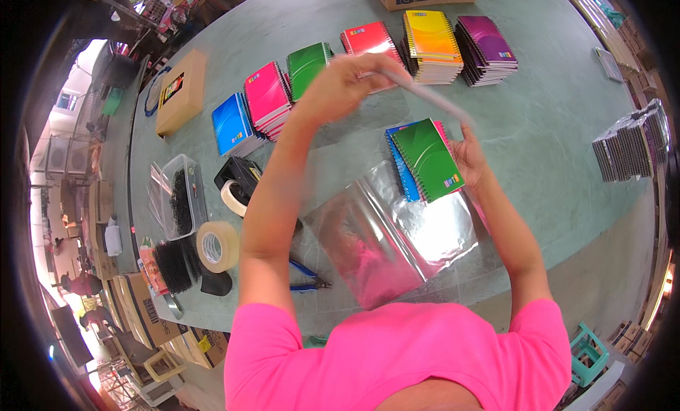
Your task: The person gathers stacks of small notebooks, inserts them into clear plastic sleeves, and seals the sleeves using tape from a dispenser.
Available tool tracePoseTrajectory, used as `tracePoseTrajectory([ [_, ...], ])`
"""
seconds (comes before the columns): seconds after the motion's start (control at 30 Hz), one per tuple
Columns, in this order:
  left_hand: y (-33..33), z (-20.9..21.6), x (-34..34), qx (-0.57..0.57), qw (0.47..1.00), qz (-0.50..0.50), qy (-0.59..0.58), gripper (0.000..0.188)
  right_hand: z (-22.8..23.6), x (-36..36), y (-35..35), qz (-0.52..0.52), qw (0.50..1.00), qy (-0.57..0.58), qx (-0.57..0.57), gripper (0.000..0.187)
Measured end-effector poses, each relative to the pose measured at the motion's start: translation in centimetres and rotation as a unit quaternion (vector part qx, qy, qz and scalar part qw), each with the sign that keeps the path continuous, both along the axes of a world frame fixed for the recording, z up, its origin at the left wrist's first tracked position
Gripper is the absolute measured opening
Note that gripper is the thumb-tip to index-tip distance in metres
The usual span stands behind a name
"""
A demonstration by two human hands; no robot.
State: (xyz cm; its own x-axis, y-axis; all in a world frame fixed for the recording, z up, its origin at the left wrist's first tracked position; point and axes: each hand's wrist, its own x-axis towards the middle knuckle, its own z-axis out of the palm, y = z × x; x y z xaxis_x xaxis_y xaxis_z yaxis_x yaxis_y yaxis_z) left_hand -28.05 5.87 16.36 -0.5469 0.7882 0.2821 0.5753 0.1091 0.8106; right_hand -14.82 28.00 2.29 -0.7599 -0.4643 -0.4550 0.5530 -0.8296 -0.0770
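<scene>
My left hand (340,85) is raised over the row of stacks, closed on one end of a thin notebook (432,99) seen nearly edge-on and smeared by motion. Lower down, my right hand (469,157) grips a fanned bunch of spiral notebooks: a green notebook (428,159) lies on top, a blue notebook (401,163) sticks out at its left, and a pink edge shows behind. Beneath them, shiny clear plastic sleeves (368,230) lie flat on the table. A red notebook stack (375,42) stands just beyond my left hand, partly hidden by it.
Stacks of blue (236,124), pink (266,96), green (306,65), yellow (432,42) and purple notebooks (487,46) form an arc. At left are a tape dispenser (239,177), tape roll (217,246), plastic bin (185,198) and blue-handled pliers (306,275). Wrapped bundles (630,145) stand far right.
</scene>
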Motion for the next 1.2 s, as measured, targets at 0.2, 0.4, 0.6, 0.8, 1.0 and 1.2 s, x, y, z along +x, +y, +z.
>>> tracePoseTrajectory([
  [0.2, 5.0, -8.8, -3.4, -0.163, 0.909, 0.117, 0.366, 0.024, -0.1, 2.6, 1.2, 0.04, 0.994, 0.073, 0.071, 0.046],
  [0.4, 2.9, -7.5, -3.8, -0.104, 0.925, 0.289, 0.226, 0.021, -2.3, 3.7, 3.3, -0.074, 0.985, 0.106, 0.11, 0.044],
  [0.6, 4.5, -1.2, 1.7, 0.036, 0.994, -0.083, -0.061, 0.024, 0.7, 3.4, 4.1, -0.1, 0.985, 0.139, -0.022, 0.042],
  [0.8, 12.9, -7.9, -3.8, -0.127, 0.896, 0.209, 0.371, 0.021, 0.2, 5.1, 4.7, -0.019, 0.991, 0.079, 0.105, 0.041],
  [1.0, 13.7, -6.1, -1.9, -0.139, 0.849, 0.25, 0.444, 0.019, -0.2, 5.6, 7.4, -0.062, 0.978, 0.019, 0.2, 0.044],
  [1.2, 15.6, -4.9, 11.9, -0.08, 0.914, -0.035, 0.397, 0.022, 0.6, 6.5, 10.8, -0.101, 0.988, 0.114, -0.012, 0.051],
])
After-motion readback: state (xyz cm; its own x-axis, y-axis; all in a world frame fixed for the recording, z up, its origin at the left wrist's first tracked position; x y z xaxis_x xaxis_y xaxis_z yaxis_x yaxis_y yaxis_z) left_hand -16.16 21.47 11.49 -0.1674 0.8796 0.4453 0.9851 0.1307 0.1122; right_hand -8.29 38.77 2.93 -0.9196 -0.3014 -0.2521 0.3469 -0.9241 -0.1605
